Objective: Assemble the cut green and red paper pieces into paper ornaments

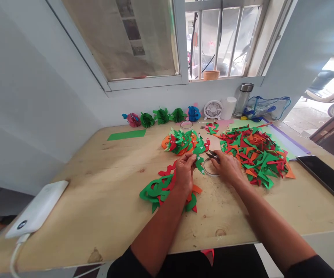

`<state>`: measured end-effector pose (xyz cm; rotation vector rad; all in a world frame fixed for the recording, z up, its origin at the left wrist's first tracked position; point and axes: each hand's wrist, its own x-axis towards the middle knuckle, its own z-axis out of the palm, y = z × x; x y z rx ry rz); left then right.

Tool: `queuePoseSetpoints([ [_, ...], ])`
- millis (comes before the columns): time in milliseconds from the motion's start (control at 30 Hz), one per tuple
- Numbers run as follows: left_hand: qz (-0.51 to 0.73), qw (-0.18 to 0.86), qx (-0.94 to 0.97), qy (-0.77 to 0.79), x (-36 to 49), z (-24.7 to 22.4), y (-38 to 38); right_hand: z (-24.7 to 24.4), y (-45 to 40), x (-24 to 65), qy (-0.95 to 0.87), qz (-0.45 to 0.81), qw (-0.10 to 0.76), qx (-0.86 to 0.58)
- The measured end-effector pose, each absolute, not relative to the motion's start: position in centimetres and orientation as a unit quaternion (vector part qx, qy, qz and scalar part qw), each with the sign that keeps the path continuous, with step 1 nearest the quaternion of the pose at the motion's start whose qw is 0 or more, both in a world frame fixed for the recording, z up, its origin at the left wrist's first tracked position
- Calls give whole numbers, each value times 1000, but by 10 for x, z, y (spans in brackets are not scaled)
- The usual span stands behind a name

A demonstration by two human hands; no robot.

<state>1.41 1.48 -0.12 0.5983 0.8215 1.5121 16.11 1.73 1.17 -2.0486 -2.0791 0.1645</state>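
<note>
My left hand pinches a green paper cutout that carries small white squares along it. A pair of scissors is in my right hand, its dark blades pointing left toward the cutout. Just under the blades lies a ring-shaped roll of tape, partly covered by my right hand. Behind my hands sits a pile of green, red and orange cutouts, some bearing white squares. More wavy green and red cutouts lie beneath and left of my left forearm, which hides part of them.
A big heap of paper scraps spreads on the right, near a phone. Folded paper figures, a small fan and a glass bottle line the wall. A white power bank lies at the left edge.
</note>
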Motion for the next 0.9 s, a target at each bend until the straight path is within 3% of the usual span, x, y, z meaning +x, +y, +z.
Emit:
queuePoseSetpoints([
  [300,612,619,291,398,15,-1,14,9,14,165,-743,64,90,-660],
  [433,599,599,326,420,16,-4,13,11,17,168,-720,64,203,-660],
  [633,553,600,410,407,15,-2,11,8,25,170,-631,317,425,-567],
  [767,527,599,446,407,15,1,9,10,23,167,-567,479,467,-480],
  [900,521,592,455,414,15,-1,9,10,22,165,-519,527,493,-459],
])
